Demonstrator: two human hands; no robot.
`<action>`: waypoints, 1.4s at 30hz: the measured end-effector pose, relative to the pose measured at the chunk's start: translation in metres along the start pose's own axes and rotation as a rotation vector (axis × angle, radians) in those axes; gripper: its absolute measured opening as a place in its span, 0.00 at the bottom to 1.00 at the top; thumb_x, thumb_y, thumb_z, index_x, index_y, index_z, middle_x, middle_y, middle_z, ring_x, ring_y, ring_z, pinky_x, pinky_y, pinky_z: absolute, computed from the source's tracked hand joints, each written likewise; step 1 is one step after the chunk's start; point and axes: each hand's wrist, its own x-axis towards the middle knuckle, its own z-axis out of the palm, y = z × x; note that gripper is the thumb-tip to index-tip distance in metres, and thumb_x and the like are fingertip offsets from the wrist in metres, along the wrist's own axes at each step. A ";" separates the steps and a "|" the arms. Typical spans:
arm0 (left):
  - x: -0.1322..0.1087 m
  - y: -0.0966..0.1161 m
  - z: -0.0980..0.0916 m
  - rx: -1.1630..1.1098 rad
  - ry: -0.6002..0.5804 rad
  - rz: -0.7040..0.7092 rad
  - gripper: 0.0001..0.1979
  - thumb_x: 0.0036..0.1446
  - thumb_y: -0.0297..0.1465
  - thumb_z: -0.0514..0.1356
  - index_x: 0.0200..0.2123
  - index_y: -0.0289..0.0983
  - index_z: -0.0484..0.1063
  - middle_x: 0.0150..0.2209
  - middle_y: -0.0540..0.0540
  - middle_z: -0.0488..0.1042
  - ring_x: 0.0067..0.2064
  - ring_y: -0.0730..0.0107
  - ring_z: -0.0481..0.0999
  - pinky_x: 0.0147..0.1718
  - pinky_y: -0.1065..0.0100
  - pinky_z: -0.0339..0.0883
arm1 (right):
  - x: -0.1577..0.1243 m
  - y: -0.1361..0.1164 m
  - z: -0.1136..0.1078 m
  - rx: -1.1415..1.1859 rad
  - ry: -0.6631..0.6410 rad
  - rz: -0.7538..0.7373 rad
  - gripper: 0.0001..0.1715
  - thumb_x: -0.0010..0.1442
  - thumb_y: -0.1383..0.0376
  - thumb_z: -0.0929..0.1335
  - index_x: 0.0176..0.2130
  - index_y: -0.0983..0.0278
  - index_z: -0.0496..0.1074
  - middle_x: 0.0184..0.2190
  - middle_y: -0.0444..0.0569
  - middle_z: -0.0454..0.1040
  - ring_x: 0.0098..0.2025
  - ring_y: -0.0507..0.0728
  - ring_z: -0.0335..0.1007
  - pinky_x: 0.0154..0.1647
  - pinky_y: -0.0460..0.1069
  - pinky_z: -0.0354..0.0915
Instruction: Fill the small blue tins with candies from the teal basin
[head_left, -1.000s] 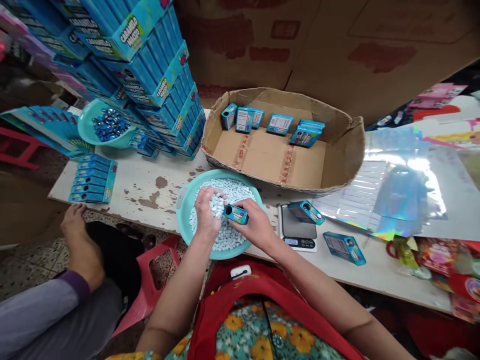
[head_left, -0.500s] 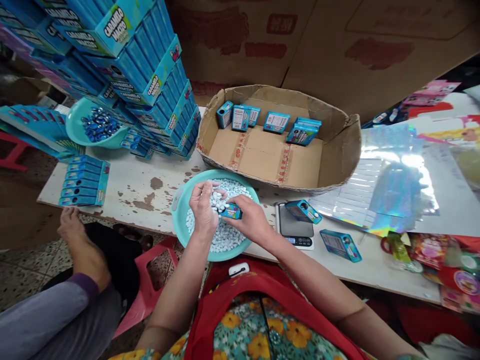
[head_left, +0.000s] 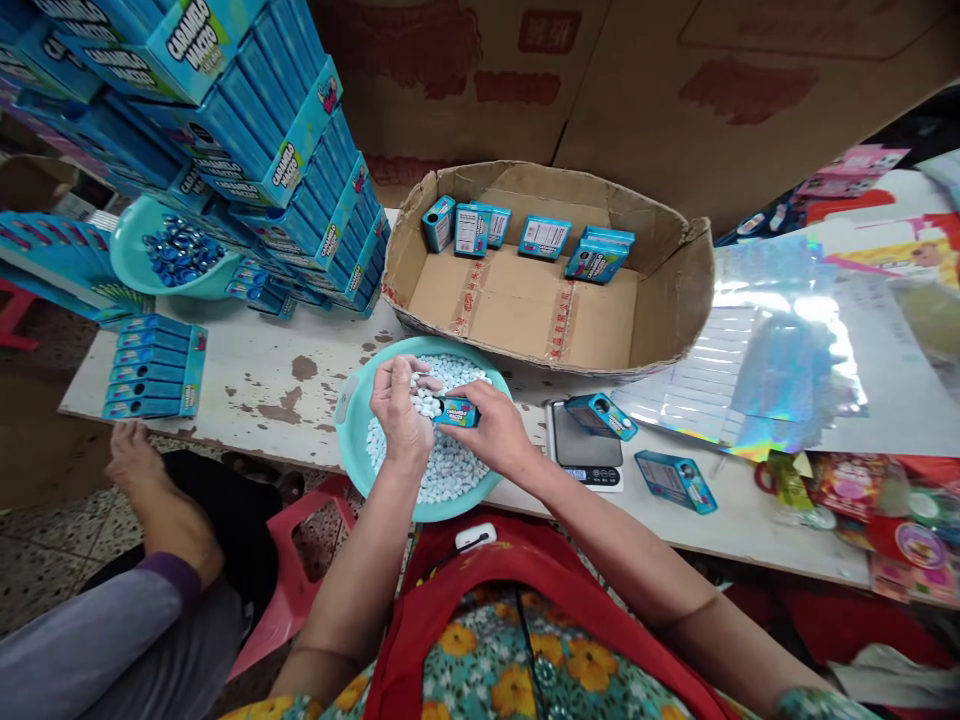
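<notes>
A teal bowl (head_left: 352,440) of small white candies (head_left: 450,472) sits at the table's near edge. Over the bowl my left hand (head_left: 397,412) is cupped around a handful of white candies, held against the end of a small blue candy box (head_left: 459,411). My right hand (head_left: 491,435) grips that box, which lies on its side. A small digital scale (head_left: 585,462) stands just right of the bowl with another blue box (head_left: 600,414) lying on it. One more blue box (head_left: 675,480) lies on the table beside the scale.
A shallow cardboard tray (head_left: 667,300) behind the bowl holds several blue boxes. Tall stacks of blue cartons (head_left: 247,150) and a second teal bowl (head_left: 131,260) of blue pieces stand at the left. Holographic bags (head_left: 787,370) lie at the right. Another person's foot (head_left: 150,490) rests below the table edge.
Both hands stay together over the bowl; my left hand has lifted slightly with candies against the box's end. The view has shifted a little, so everything sits further left.
</notes>
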 end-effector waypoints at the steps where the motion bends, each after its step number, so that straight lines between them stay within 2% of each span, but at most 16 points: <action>1: 0.000 0.001 0.001 -0.008 0.008 -0.016 0.13 0.57 0.42 0.58 0.34 0.36 0.65 0.28 0.51 0.69 0.22 0.78 0.69 0.24 0.73 0.65 | 0.000 0.000 0.000 0.006 -0.001 0.000 0.21 0.49 0.61 0.74 0.44 0.60 0.71 0.40 0.49 0.73 0.46 0.60 0.67 0.46 0.53 0.61; 7: -0.002 0.002 0.003 -0.026 -0.048 -0.035 0.16 0.58 0.44 0.55 0.31 0.37 0.65 0.18 0.54 0.63 0.19 0.77 0.66 0.23 0.72 0.64 | 0.000 0.001 0.002 0.060 0.039 0.037 0.20 0.49 0.62 0.74 0.43 0.60 0.71 0.40 0.49 0.73 0.45 0.60 0.68 0.46 0.53 0.62; 12: -0.002 0.004 0.003 -0.024 -0.049 -0.018 0.16 0.59 0.44 0.55 0.29 0.37 0.65 0.18 0.54 0.62 0.19 0.77 0.66 0.24 0.71 0.65 | -0.002 0.001 0.003 0.122 0.063 0.034 0.20 0.48 0.64 0.75 0.42 0.61 0.71 0.39 0.49 0.73 0.45 0.59 0.68 0.46 0.53 0.62; 19: -0.006 0.015 0.009 -0.043 -0.151 -0.040 0.18 0.59 0.41 0.54 0.23 0.35 0.64 0.18 0.53 0.61 0.19 0.76 0.67 0.32 0.65 0.70 | 0.002 0.000 0.006 0.176 0.097 -0.004 0.20 0.47 0.66 0.75 0.41 0.61 0.72 0.38 0.48 0.74 0.42 0.58 0.68 0.44 0.53 0.63; 22: -0.001 0.023 0.003 -0.086 -0.176 -0.049 0.18 0.59 0.41 0.54 0.22 0.36 0.63 0.18 0.54 0.61 0.19 0.76 0.66 0.32 0.64 0.70 | 0.003 0.002 0.003 0.225 0.129 -0.031 0.22 0.46 0.66 0.76 0.43 0.61 0.72 0.38 0.48 0.74 0.43 0.58 0.68 0.46 0.53 0.64; 24: 0.009 0.021 -0.009 -0.047 -0.171 -0.034 0.18 0.60 0.43 0.52 0.23 0.37 0.62 0.19 0.54 0.60 0.19 0.76 0.65 0.31 0.64 0.70 | -0.002 0.003 -0.003 0.287 0.136 -0.070 0.22 0.46 0.64 0.76 0.43 0.60 0.72 0.39 0.48 0.74 0.43 0.58 0.69 0.47 0.54 0.64; 26: 0.025 0.006 -0.026 0.169 -0.181 0.021 0.20 0.60 0.45 0.49 0.24 0.38 0.64 0.21 0.52 0.63 0.23 0.73 0.68 0.33 0.63 0.69 | -0.011 0.006 -0.011 0.354 0.142 -0.085 0.22 0.47 0.63 0.76 0.43 0.59 0.72 0.40 0.48 0.74 0.44 0.57 0.69 0.48 0.53 0.65; 29: 0.047 -0.036 -0.050 0.813 -0.351 0.180 0.18 0.58 0.45 0.53 0.29 0.37 0.70 0.34 0.44 0.72 0.39 0.63 0.73 0.44 0.58 0.66 | -0.028 0.011 -0.025 0.368 0.150 -0.048 0.21 0.49 0.62 0.75 0.43 0.59 0.72 0.41 0.48 0.74 0.45 0.56 0.70 0.49 0.52 0.65; 31: 0.054 -0.066 -0.056 1.214 -0.456 0.281 0.16 0.56 0.44 0.56 0.37 0.38 0.73 0.47 0.39 0.71 0.52 0.55 0.67 0.52 0.54 0.59 | -0.038 0.014 -0.031 0.330 0.153 -0.005 0.20 0.48 0.61 0.75 0.43 0.59 0.73 0.40 0.48 0.74 0.44 0.57 0.70 0.48 0.52 0.65; 33: 0.052 -0.089 -0.054 1.456 -0.472 0.302 0.20 0.57 0.45 0.55 0.46 0.39 0.71 0.54 0.38 0.65 0.57 0.52 0.62 0.54 0.53 0.56 | -0.044 0.016 -0.035 0.291 0.161 0.037 0.21 0.48 0.61 0.76 0.43 0.59 0.73 0.40 0.48 0.73 0.43 0.57 0.70 0.47 0.52 0.65; 35: 0.045 -0.101 -0.048 1.573 -0.487 0.264 0.22 0.59 0.47 0.52 0.48 0.39 0.69 0.53 0.38 0.66 0.55 0.51 0.64 0.50 0.54 0.58 | -0.046 0.017 -0.036 0.267 0.194 0.071 0.21 0.48 0.61 0.75 0.42 0.60 0.73 0.39 0.47 0.73 0.42 0.56 0.70 0.45 0.51 0.65; 39: 0.027 -0.102 -0.050 1.599 -0.570 0.268 0.20 0.59 0.47 0.51 0.41 0.39 0.72 0.42 0.40 0.71 0.46 0.55 0.69 0.42 0.61 0.62 | -0.045 0.017 -0.031 0.249 0.251 0.117 0.20 0.49 0.61 0.75 0.42 0.59 0.72 0.38 0.46 0.72 0.40 0.55 0.69 0.42 0.49 0.65; 42: 0.022 -0.096 -0.062 1.423 -0.432 0.202 0.14 0.58 0.42 0.54 0.33 0.38 0.73 0.35 0.43 0.72 0.40 0.61 0.71 0.37 0.66 0.61 | -0.042 0.017 -0.028 0.225 0.242 0.133 0.18 0.49 0.62 0.75 0.41 0.59 0.72 0.37 0.46 0.72 0.40 0.55 0.69 0.42 0.49 0.64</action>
